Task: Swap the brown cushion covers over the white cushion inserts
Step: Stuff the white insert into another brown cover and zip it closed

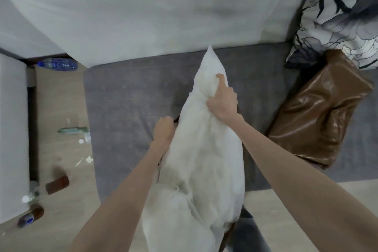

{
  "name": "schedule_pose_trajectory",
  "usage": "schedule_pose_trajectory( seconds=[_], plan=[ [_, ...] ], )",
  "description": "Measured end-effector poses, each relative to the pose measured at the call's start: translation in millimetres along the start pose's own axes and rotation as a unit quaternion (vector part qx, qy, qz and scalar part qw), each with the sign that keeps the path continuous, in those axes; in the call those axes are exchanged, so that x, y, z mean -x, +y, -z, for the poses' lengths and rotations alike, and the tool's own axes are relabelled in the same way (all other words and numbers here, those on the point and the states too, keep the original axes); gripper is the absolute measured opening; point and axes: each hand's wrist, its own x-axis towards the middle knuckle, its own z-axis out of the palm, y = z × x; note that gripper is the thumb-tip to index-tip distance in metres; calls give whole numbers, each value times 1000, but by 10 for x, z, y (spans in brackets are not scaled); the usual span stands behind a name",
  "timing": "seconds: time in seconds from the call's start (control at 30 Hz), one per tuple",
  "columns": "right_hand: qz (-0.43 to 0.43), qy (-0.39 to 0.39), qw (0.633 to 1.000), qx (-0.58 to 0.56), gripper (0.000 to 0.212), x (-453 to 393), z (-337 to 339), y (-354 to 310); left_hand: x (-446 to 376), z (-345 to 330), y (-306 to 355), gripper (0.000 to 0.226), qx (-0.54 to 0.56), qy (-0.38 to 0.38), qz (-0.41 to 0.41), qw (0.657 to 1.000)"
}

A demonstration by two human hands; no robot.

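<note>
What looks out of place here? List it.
Litter on the floor left of the grey seat: a blue-tinted plastic bottle, two brown bottles lying on their sides, plus loose caps and scraps. The brown cushion lies crumpled.

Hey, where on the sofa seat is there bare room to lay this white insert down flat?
The widest bare patch of grey seat lies left of the white insert, between the backrest and the seat's front edge. A narrower strip runs between the right hand and the brown cushion. The right end is crowded: the brown cushion leans against the floral cushion.
</note>
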Motion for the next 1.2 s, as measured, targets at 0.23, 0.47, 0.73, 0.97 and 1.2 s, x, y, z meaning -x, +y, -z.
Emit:
schedule_pose_trajectory(
  seconds=[0.23,0.47,0.73,0.97,1.2],
  plan=[
    [29,212,964,-159,58,32,978,3,408,601,633,20,92,255,-84,959],
    [13,144,967,-209,49,332,1049,218,774,458,852,28,-23,170,-139,975],
    [48,125,971,-197,93,418,926,235,165,1307,1034,60,-66,265,-174,946],
    [138,54,981,-122,85,535,908,205,-315,1908,1683,62,-235,282,-252,896],
    [264,48,953,-138,61,474,1127,-46,-236,1911,1753,39,-294,256,-300,871]
  ],
)
